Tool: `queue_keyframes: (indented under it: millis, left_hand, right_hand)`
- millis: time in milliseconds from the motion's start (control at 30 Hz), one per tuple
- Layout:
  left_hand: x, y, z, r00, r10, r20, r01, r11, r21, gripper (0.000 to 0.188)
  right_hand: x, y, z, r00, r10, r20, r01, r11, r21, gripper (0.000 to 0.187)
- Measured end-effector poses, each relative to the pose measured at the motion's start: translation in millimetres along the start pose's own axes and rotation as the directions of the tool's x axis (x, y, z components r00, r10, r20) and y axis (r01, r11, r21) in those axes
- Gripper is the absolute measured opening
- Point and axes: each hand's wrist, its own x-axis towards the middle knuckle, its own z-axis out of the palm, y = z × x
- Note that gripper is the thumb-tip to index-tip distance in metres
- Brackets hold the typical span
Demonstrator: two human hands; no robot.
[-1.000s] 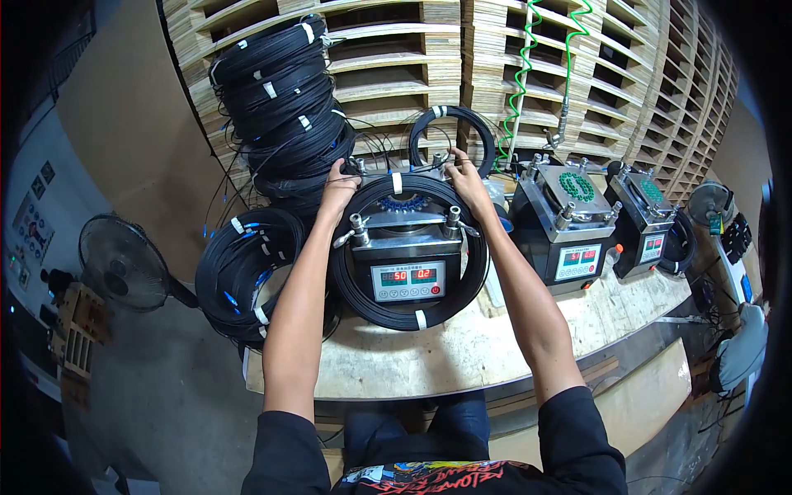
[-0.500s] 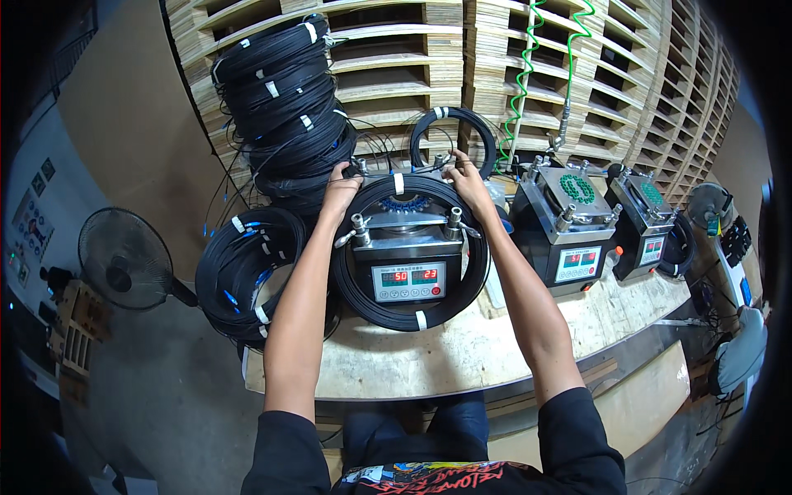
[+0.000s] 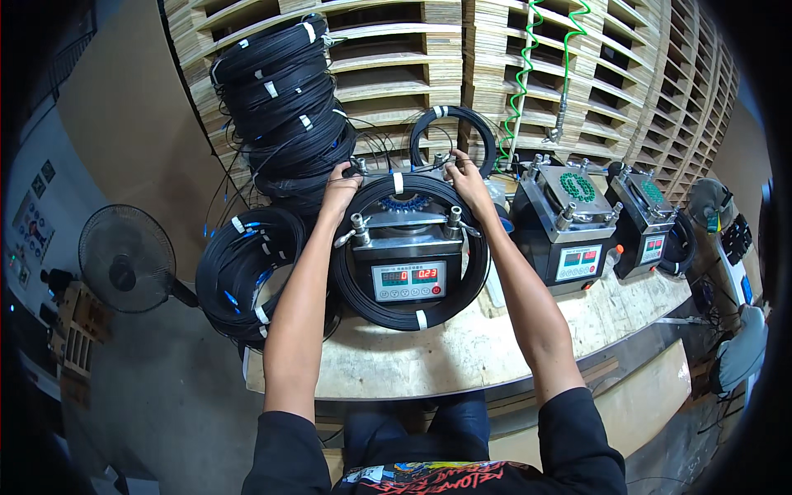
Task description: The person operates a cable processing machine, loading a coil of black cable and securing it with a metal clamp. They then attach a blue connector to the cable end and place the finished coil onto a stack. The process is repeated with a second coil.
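A black cable coil (image 3: 359,299) with white ties rings the front of a metal-topped benchtop polishing machine (image 3: 384,262), which has a lit red-and-green display panel. A ring of blue-ended connectors (image 3: 404,204) shows on its top. My left hand (image 3: 339,190) is closed at the machine's far left corner, fingers round a clamp lever that is mostly hidden. At the far right corner my right hand (image 3: 468,186) curls its fingers round the matching clamp lever, also partly covered. Both forearms reach past the coil's sides.
Left of the machine stand a tall stack of black cable coils (image 3: 285,107) and a lower pile of coils (image 3: 219,285). Another coil (image 3: 487,136) stands behind. Two similar machines (image 3: 569,231) sit at right. Wooden pallets (image 3: 396,49), a green spiral hose (image 3: 528,62) and a fan (image 3: 124,256) surround the table.
The figures on the middle machine's display have changed, and so has the neighbouring machine's panel. The hanging hose end has swung slightly. My hands stay in nearly the same place.
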Motion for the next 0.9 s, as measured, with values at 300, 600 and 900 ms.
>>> queue_keyframes:
  millis: [300,600,900]
  left_hand:
    - [8.4,-13.6,-3.1,0.998,0.056,-0.017,-0.056,0.998,-0.02,0.06]
    - [1.4,-2.6,-1.5,1.0,0.028,0.009,-0.027,0.998,-0.064,0.062]
    - [7.7,-13.6,-1.3,0.999,0.019,-0.03,-0.019,1.0,0.011,0.061]
  right_hand:
    - [2.0,2.5,0.7,0.999,-0.032,0.021,0.031,0.998,0.05,0.046]
    - [8.7,12.6,4.3,0.996,-0.046,-0.08,0.037,0.994,-0.099,0.045]
    - [4.7,8.1,2.8,0.999,-0.035,-0.011,0.035,0.999,0.018,0.046]
